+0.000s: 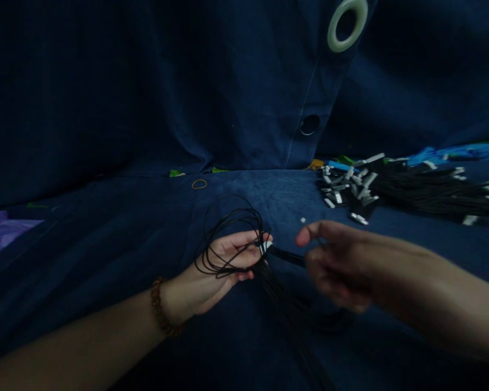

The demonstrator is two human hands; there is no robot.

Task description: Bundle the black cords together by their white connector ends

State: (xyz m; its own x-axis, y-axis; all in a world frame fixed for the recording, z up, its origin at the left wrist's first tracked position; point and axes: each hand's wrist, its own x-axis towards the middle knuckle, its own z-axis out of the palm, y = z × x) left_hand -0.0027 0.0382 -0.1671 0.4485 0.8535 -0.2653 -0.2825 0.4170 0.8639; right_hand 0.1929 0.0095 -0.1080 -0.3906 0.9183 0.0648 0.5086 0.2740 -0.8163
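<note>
My left hand (pixel 224 260) grips a bundle of thin black cords (pixel 232 228), whose loose loops rise above the fingers and whose ends hang down past the palm. A white clip (pixel 265 247) sits on the bundle at my fingertips. A thicker black stretch of cord (pixel 287 256) runs from it to my right hand (pixel 336 263), which is slightly blurred and seems to pinch it between thumb and fingers. Just beyond my right forefinger, a tiny white piece (pixel 302 220) shows. A wooden bead bracelet (pixel 160 307) circles my left wrist.
A heap of black cords with white ends (pixel 415 190) lies on the dark blue cloth (pixel 269 195) at the right. Behind it is a blue strip (pixel 456 155). A thin rubber band (pixel 199 184), a pale ring grommet (pixel 347 25) and purple fabric (pixel 4 233) also show.
</note>
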